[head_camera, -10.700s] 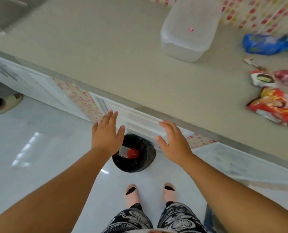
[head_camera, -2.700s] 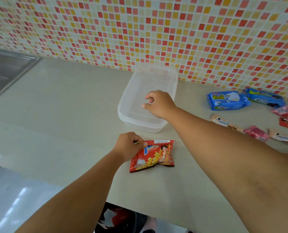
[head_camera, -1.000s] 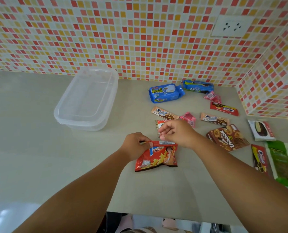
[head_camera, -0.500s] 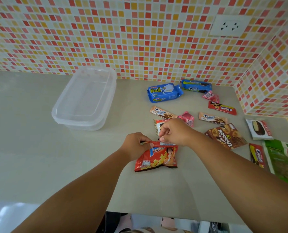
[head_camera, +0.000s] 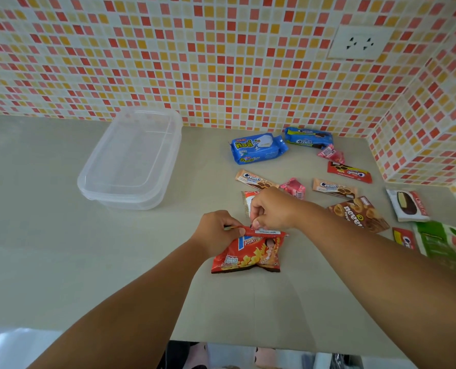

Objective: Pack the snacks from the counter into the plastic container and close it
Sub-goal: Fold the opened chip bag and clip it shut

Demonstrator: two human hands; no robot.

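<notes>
Pinching the red chip bag [head_camera: 249, 253] top edge: left hand [head_camera: 216, 233], right hand [head_camera: 273, 209] grip closed.

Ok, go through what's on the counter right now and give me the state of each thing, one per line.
plastic container: lid on, nothing inside, untouched
red potato snack bag: sealed, flat on the counter, top edge pinched by both hands
left hand: pinching the bag's top left corner
right hand: pinching the bag's top edge
blue wafer pack: sealed, lying loose
wall socket: nothing plugged in
</notes>
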